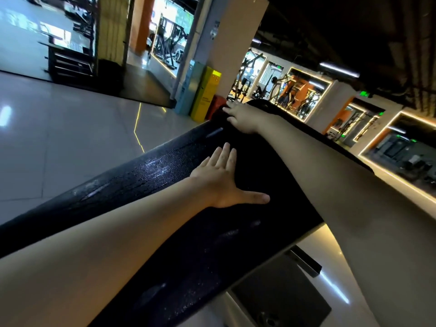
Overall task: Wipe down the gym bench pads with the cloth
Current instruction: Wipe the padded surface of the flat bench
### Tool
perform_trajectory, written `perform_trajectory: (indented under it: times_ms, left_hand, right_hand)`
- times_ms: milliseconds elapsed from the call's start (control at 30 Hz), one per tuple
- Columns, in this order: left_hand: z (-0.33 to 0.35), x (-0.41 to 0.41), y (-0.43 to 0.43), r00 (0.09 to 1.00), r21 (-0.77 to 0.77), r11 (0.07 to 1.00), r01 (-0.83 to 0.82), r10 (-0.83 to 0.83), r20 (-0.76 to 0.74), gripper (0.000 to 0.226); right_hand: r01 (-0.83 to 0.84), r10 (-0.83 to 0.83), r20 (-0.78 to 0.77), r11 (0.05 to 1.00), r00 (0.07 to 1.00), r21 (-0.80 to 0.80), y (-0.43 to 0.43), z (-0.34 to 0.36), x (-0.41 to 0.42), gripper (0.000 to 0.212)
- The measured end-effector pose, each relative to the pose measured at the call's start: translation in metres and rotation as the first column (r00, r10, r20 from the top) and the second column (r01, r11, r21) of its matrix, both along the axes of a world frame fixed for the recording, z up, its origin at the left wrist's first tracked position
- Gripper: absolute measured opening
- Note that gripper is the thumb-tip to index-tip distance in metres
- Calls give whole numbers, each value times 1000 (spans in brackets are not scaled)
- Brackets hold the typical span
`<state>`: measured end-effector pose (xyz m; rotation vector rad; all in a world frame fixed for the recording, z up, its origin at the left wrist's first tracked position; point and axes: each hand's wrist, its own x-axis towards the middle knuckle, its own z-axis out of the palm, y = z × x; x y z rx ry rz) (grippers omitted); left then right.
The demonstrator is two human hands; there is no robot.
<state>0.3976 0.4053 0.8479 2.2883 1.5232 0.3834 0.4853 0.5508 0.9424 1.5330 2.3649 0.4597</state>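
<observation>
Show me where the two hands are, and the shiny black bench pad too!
left hand (pixel 220 182): head view, on the back of the hand.
right hand (pixel 241 118): head view, on the back of the hand.
bench pad (pixel 151 171): head view, on its shiny top.

Bench pad: black, fine pebbled grain w/ pale glossy streaks. Cloth: plain matte black. Floor: glossy off-white tiles, thin yellow line. Box yellow, panel beside it lt blue, stool red, column orange, sign green.
</observation>
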Motion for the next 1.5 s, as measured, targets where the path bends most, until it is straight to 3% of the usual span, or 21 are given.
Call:
perform_trajectory:
  times_ms: [200,300,667,833,1067,1333,1500]
  left_hand:
    - [-13,-33,0,996,-122,989,-82,86,27,131]
    - [-23,-35,2,995,-100,992,-77,83,57,131]
    - [-39,-32,10,989,-3,994,-107,107,98,132]
    - [-35,-33,3,972,-109,972,-209,219,87,144]
    - [-36,-35,0,968,-122,971,-207,221,116,144]
    - [-44,-33,5,962,-75,971,-226,235,137,135]
    - [-39,-39,-1,962,-132,962,-239,254,103,136]
  right_hand:
    - [-127,127,-12,983,992,-132,-69,-2,42,49]
    - [-155,155,-12,978,988,-143,-82,-2,53,49]
    - [-46,48,54,999,997,-26,4,-25,-24,50]
    - [-53,56,51,997,997,-57,-33,-29,-17,50]
    - [-167,173,37,977,984,-129,-95,-24,30,50]
    - [-87,89,41,995,995,-39,-17,-42,-39,50]
    - [-91,94,51,994,994,-56,-24,-46,-45,49]
